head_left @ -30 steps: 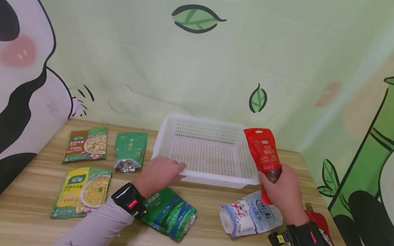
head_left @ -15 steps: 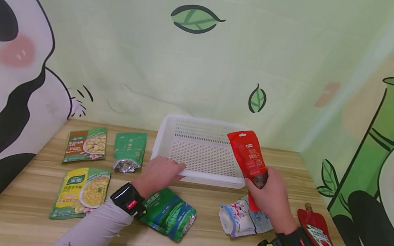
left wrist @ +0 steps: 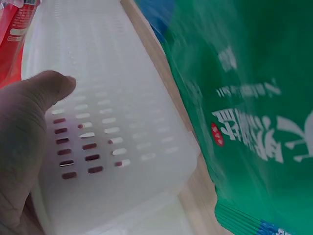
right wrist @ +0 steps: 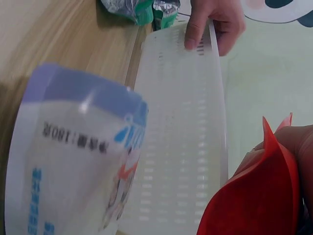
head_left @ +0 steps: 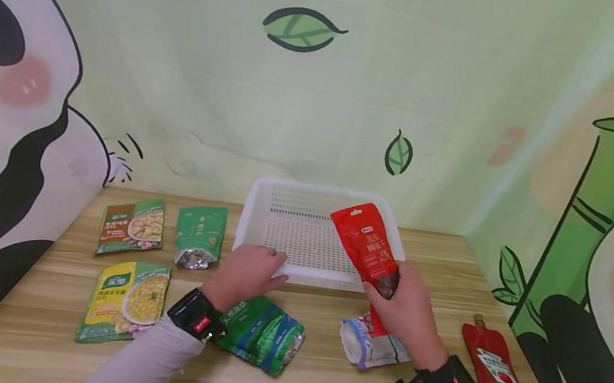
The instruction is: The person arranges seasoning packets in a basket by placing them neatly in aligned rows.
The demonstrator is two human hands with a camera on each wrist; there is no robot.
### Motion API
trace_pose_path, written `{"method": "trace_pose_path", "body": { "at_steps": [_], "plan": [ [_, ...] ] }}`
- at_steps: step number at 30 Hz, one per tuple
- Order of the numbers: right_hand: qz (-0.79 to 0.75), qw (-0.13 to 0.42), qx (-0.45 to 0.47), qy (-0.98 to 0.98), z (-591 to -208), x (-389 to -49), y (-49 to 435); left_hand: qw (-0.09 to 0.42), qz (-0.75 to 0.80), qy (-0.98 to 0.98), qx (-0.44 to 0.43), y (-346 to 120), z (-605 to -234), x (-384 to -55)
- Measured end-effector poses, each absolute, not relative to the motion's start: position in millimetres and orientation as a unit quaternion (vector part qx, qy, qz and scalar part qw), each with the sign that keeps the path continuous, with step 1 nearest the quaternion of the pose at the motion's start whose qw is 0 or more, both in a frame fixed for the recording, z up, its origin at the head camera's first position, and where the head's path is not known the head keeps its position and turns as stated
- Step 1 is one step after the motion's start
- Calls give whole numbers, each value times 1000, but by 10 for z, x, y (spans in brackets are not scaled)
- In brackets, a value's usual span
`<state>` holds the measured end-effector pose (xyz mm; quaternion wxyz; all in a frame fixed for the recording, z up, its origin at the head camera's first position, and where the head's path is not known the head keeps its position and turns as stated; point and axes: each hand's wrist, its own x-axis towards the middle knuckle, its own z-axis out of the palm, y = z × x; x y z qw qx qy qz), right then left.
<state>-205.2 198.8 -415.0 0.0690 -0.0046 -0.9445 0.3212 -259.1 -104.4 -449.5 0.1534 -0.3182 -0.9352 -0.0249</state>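
Note:
My left hand (head_left: pixel 246 274) grips the front rim of a white plastic basket (head_left: pixel 327 278) near its left corner. In the left wrist view its thumb lies against the slotted outer wall of the basket (left wrist: pixel 107 191), and the right wrist view shows its fingers over the rim. My right hand (head_left: pixel 408 311) holds a red pouch (head_left: pixel 365 238) by its lower part, tilted, with its top over the basket's right side. A white and blue pouch (head_left: pixel 373 347) lies partly hidden under the right hand. Below the left hand is a green and blue pouch (head_left: pixel 265 335).
On the left lie a brown and green soup packet (head_left: pixel 131 226), a yellow and green soup packet (head_left: pixel 125 303) and a green pouch with a silver base (head_left: pixel 201 234). A dark red spouted pouch (head_left: pixel 498 375) lies at right. A printed cloth (head_left: pixel 212 88) hangs behind the wooden table.
My right hand has carried the red pouch leftward, from beside the basket's right edge to over its right part. My left hand stays on the rim. More of the dark red spouted pouch shows.

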Motion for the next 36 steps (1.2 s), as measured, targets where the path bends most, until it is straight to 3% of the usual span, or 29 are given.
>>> {"method": "trace_pose_path", "body": {
  "at_steps": [9, 18, 22, 29, 36],
  "plan": [
    [336, 79, 25, -938, -4161, -1984, 1844, 176, -58, -924, -336, -948, -4400, -2423],
    [339, 144, 102, -924, -4200, -1931, 1750, 238, -149, -879, -385, -763, -4346, -2258],
    [329, 175, 129, -919, -4215, -1916, 1717, 187, -258, -874, -366, -631, -4314, -2168],
    [325, 186, 135, -917, -4216, -1874, 1670, 30, -491, -829, -265, -439, -4252, -2054],
    [318, 205, 154, -913, -4204, -1832, 1623, -34, -658, -733, -171, -269, -4199, -1980]
  ]
}}
